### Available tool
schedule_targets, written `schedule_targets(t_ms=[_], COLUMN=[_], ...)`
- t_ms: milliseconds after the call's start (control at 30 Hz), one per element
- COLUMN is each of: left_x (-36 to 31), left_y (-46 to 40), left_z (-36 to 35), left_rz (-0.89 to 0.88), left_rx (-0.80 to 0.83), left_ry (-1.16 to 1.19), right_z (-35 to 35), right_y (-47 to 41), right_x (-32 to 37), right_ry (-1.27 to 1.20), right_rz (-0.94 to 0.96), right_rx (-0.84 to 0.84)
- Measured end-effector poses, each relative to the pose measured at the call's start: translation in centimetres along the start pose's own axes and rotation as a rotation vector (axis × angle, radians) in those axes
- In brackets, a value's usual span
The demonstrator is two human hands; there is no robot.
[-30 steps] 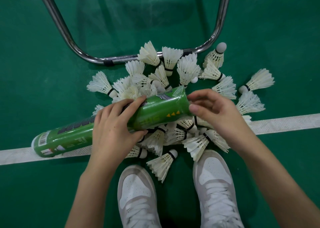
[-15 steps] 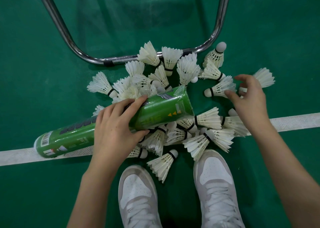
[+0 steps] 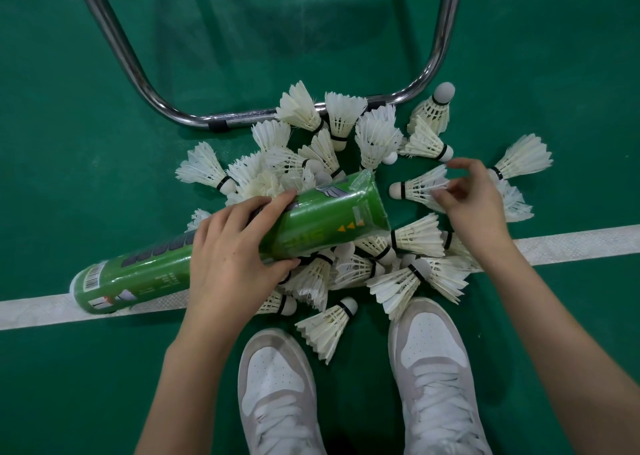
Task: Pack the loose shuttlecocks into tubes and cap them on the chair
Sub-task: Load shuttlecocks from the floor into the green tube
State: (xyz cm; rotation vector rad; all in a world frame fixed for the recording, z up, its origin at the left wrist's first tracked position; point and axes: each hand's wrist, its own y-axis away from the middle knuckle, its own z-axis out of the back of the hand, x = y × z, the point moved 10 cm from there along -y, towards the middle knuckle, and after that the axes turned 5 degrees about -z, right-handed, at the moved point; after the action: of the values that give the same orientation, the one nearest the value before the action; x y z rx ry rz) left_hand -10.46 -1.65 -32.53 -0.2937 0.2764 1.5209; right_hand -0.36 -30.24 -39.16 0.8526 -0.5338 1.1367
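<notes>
The step in hand is loading: the left hand (image 3: pixel 235 257) wraps around the middle of the green tube (image 3: pixel 221 250), holding it tilted over the pile with its open mouth up and to the right, its far end down on the white line (image 3: pixel 571 243). The right hand (image 3: pixel 467 209) pinches the feathers of one shuttlecock (image 3: pixel 419 188), which lies just right of the mouth with its cork tip toward the tube.

Judging from that, the next move calls for lifting this shuttlecock clear and sliding it cork first into the mouth, lined up straight so the feathers do not catch on the rim.

The rest of the loose shuttlecocks (image 3: pixel 346 164) lie heaped on the green floor (image 3: pixel 104 108), some under the tube, some against the chair's metal frame (image 3: pixel 194 119). Two white shoes (image 3: pixel 277 385) stand just below the pile. Neighbouring feathers crowd the picked one. No cap is in view.
</notes>
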Motion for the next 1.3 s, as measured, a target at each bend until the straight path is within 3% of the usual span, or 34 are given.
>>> schedule_targets(t_ms=[300, 767, 933, 1100, 1300], left_x=[0.1, 0.3, 0.3, 0.2, 0.2], left_y=[0.0, 0.2, 0.1, 0.1, 0.1], left_z=[-0.1, 0.0, 0.0, 0.0, 0.0], left_rz=[0.006, 0.007, 0.011, 0.007, 0.007], left_rx=[0.005, 0.008, 0.008, 0.006, 0.007], left_ry=[-0.006, -0.006, -0.001, -0.005, -0.001], right_z=[1.8, 2.5, 1.1, -2.6, -3.9], right_y=[2.3, 6.0, 6.8, 8.4, 8.5], right_x=[4.0, 8.3, 8.9, 9.0, 8.6], right_ry=[-0.105, -0.235, -0.312, -0.437, -0.404], right_rz=[0.103, 0.191, 0.181, 0.091, 0.056], right_rx=[-0.022, 0.073, 0.184, 0.408, 0.39])
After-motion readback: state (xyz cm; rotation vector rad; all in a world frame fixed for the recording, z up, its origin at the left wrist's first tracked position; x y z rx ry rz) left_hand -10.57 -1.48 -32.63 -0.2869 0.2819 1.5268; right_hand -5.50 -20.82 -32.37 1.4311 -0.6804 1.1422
